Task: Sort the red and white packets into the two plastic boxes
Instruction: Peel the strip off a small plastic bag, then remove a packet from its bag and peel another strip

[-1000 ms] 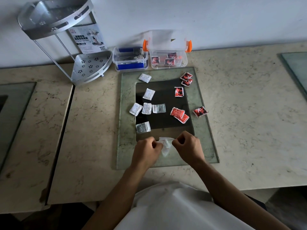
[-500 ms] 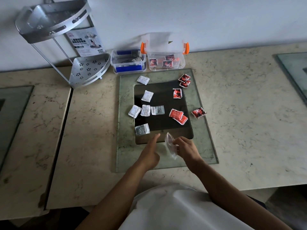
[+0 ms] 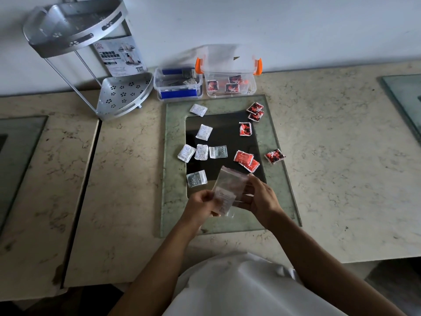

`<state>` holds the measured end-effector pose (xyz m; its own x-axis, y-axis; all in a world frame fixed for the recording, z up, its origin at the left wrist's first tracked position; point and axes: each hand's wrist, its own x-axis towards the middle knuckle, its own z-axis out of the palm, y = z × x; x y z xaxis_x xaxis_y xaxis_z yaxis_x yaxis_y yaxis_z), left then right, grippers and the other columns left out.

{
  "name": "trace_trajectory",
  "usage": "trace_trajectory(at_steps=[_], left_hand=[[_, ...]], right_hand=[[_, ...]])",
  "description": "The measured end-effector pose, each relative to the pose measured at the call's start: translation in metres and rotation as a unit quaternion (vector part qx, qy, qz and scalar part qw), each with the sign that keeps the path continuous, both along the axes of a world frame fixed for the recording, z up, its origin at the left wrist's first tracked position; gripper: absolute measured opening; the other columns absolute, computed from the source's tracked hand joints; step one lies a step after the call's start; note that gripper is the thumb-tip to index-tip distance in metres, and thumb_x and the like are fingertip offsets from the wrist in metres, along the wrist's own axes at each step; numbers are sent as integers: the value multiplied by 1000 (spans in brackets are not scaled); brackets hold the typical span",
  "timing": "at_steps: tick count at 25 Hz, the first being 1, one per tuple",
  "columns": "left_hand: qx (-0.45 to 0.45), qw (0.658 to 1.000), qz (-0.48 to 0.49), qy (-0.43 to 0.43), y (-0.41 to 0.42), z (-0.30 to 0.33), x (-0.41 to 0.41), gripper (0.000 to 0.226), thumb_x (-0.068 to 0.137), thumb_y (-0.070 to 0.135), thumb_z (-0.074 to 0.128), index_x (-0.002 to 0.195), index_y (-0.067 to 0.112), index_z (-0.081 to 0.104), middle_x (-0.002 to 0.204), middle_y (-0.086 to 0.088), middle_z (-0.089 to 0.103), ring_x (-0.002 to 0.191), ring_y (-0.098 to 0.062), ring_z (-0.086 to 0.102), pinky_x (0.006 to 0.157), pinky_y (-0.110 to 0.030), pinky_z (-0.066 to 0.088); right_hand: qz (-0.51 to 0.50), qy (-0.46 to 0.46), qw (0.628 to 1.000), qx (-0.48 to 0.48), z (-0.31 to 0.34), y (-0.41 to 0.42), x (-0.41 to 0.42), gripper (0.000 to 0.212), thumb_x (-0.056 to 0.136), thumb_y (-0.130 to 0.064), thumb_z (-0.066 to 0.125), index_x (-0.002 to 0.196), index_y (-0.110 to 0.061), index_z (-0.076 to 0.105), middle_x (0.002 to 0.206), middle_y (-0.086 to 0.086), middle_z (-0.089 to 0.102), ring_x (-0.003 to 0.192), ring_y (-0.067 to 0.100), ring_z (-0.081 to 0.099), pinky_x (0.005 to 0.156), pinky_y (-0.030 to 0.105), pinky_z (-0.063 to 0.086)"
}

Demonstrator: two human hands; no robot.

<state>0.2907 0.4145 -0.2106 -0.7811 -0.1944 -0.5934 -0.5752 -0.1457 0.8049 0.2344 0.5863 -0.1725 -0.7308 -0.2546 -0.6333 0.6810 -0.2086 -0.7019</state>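
Note:
My left hand [image 3: 200, 206] and my right hand [image 3: 262, 198] both grip a clear plastic bag [image 3: 230, 190] above the near edge of a glass slab [image 3: 173, 179]. A white packet [image 3: 222, 200] shows at the bag's lower end. Several white packets [image 3: 201, 151] lie on the slab's left half. Several red packets [image 3: 246, 159] lie on its right half. At the wall stand two plastic boxes: the blue-clipped box [image 3: 178, 85] on the left and the orange-clipped box [image 3: 230, 82] on the right. The orange-clipped box holds red packets.
A metal corner shelf [image 3: 91, 65] with a printed card stands at the back left. The marble counter [image 3: 341, 167] has a gap [image 3: 79, 192] to the left, and another glass pane [image 3: 403, 96] lies at the far right.
My fists at the slab's near edge came apart. My right hand raised the clear bag, and my left hand came back to grip its lower end.

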Motion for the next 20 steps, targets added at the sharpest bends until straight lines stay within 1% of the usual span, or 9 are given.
trace_trajectory(at_steps=[2,5,7,11,14,15,17,19,20], left_hand=[[38,998,50,10,-3,4,0,7,83,1,74,83,5,69,79,-9,74,70,-25,69,67,-42,56],[46,993,104,31,-11,7,-1,7,81,3,77,81,6,70,79,-12,74,66,-24,70,57,-35,56],[50,990,123,45,-17,8,-2,11,80,10,79,86,4,72,86,-17,75,74,-28,72,58,-35,57],[53,989,125,53,-26,7,-4,26,85,20,75,98,-3,73,94,-24,75,78,-30,72,62,-35,56],[15,989,135,54,-29,7,-7,14,86,12,74,98,8,69,97,-20,73,76,-26,71,57,-33,56],[-7,988,145,53,-30,7,-8,16,85,9,73,99,13,66,99,-17,73,76,-23,71,57,-33,56],[-25,984,168,59,-30,10,-11,19,86,13,74,101,16,62,102,-14,72,79,-21,72,60,-34,59],[-8,984,163,71,-29,14,-16,17,90,27,71,102,16,66,103,-14,74,87,-24,74,72,-39,62],[13,984,161,71,-29,16,-19,20,92,32,67,101,14,70,102,-14,75,90,-26,75,78,-43,62]], right_hand=[[23,1,1000,-1,0,-4,1,42,106,-36,41,106,-3,68,93,18,76,85,33,74,84,50,59],[68,26,997,36,-4,-15,2,32,103,-31,51,111,-4,67,101,19,75,92,33,74,87,47,60],[120,68,987,80,-7,-21,0,25,99,-24,59,114,-4,66,107,21,72,95,32,73,87,44,60],[190,138,963,132,-3,-30,-4,11,95,-13,64,103,-8,70,98,16,74,81,22,70,82,41,58],[184,155,955,173,1,-39,-10,7,94,-13,65,97,-12,71,92,12,75,76,20,69,78,41,60],[177,172,949,194,1,-44,-12,5,93,-14,67,95,-13,71,90,10,75,75,21,70,77,41,60],[170,225,926,251,-1,-55,-16,1,90,-17,72,90,-18,72,83,5,75,73,22,72,71,39,60],[195,292,888,297,2,-66,-18,8,87,-27,74,91,-20,72,79,-2,74,70,13,71,64,31,59],[217,324,869,305,5,-73,-19,12,87,-31,74,92,-20,72,80,-4,73,69,8,69,62,26,57]])
